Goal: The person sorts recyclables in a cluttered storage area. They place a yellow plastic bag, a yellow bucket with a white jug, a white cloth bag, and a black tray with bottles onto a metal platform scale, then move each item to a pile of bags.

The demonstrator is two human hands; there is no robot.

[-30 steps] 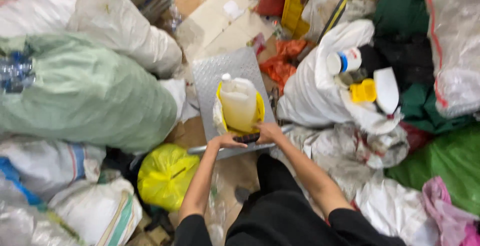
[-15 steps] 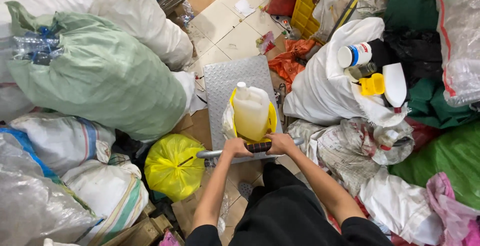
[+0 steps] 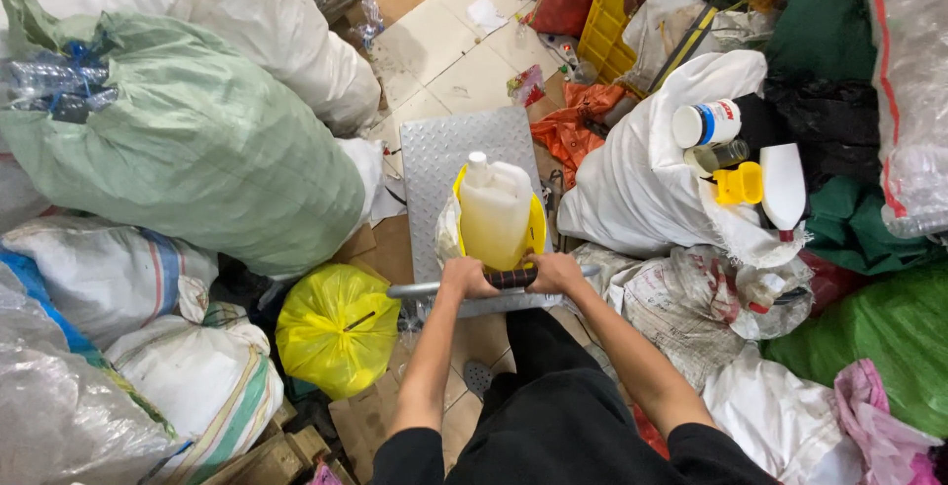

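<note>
Gripping the handle [image 3: 494,282] of a cart [image 3: 464,154], I had both hands wrapped around its bar, side by side. My left hand [image 3: 464,277] was clamped on the metal part of the bar, and my right hand [image 3: 555,273] was clamped just beside it, by the dark striped grip that showed between the two. On the cart's grey checker-plate deck, close to the handle, sat a yellow bucket [image 3: 536,226], and a pale plastic jug [image 3: 494,210] with a white cap stood upright inside it. A thin clear bag hung over the bucket's left side.

To my left a big green sack [image 3: 197,149] bulged beside the cart, with white sacks [image 3: 276,21] behind it and more striped ones below. A tied yellow bag [image 3: 336,327] lay on the floor just left of the handle's end. To my right a white sack [image 3: 642,179] leaned near the cart, holding a white bottle [image 3: 706,122], a small yellow container [image 3: 739,184] and another white bottle lying beside it. Beyond the deck the tile floor [image 3: 454,60] was bare in patches, with a yellow crate [image 3: 612,21] and orange plastic farther off. My dark trousers filled the bottom of the view.
</note>
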